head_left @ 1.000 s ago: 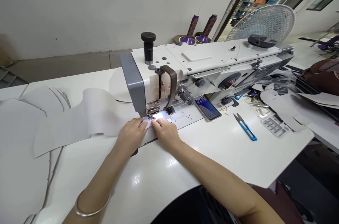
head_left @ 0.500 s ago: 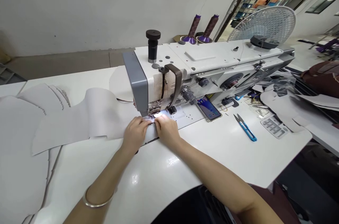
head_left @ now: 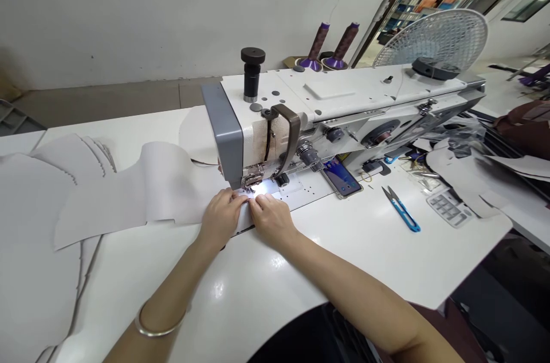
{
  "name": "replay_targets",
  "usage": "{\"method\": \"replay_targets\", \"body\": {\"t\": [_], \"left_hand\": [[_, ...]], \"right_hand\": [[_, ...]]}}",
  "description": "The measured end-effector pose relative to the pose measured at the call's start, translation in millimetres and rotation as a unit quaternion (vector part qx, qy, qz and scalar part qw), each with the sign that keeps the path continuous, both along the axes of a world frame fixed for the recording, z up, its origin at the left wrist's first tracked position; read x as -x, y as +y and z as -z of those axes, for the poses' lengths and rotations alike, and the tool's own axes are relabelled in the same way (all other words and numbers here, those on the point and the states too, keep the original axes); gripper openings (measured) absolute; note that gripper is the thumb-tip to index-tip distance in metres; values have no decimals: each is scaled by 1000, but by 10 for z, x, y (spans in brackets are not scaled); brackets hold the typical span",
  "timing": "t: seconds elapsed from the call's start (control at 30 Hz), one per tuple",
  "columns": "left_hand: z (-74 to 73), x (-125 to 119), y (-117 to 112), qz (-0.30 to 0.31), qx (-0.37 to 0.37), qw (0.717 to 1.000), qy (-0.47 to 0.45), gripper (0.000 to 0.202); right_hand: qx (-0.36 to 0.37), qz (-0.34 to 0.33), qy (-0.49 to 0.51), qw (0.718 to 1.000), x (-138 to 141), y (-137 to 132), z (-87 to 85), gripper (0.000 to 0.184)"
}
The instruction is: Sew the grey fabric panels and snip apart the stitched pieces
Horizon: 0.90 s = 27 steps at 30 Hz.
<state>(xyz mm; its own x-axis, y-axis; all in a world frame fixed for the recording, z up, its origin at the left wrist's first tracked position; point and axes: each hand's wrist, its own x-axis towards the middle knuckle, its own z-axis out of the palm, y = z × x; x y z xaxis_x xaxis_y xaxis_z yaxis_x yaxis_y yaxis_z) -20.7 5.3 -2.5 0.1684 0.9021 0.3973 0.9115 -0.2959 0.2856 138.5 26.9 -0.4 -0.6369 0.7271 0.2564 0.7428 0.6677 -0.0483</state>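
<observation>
Head view: from my remote station, I see the left hand and right hand, fingers bent, at the grey sheet by the presser foot, presumably steadying it; whether they pinch or press, I cannot tell. The sheet trails leftward across the worktable, apparently for support.

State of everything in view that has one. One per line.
Pale sheet: arched midway
Left hand: curled, at the sheet's end
Right hand: curled, beside left
Sewing machine: work area lit
Phone: screen lit
Snips: open
Thread spools: wound, standing
Fan: spinning or not, can't tell
</observation>
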Motion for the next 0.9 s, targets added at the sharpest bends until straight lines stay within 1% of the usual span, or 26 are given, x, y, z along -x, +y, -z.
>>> {"method": "replay_targets", "body": {"t": [0.13,0.43,0.6,0.9], "left_hand": [[7,16,-14,8,4,1000,6,27],[15,47,7,24,20,997,64,34],[9,61,35,17,26,995,95,35],[29,61,55,7,16,996,89,35]], "right_hand": [[0,-8,0,1000,-3,7,13,19],[35,12,-25,999,14,24,-21,19],[31,19,-21,999,38,35,-14,20],[20,24,-11,999,45,33,12,17]]}}
